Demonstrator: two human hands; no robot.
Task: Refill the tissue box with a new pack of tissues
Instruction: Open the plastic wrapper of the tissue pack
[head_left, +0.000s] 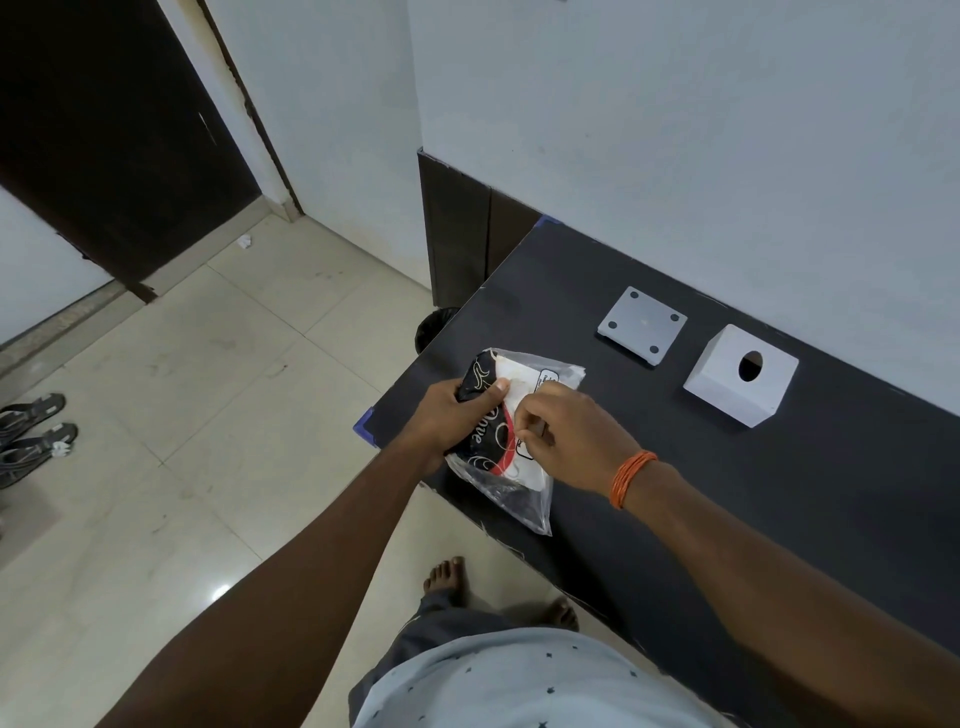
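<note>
Tissue pack, in clear plastic, lies at the left end of the dark table. Left hand clamps its left side, thumb on top; right hand pinches the wrapper, probably at a seam. Further right sit the base plate, then the white box, apart.

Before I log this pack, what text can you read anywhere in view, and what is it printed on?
"ove", the end of a partly covered script word, on the tissue pack under the left hand.
Small white label boxes on the pack: print too small to read.
Tissue box, base plate: no text.
</note>
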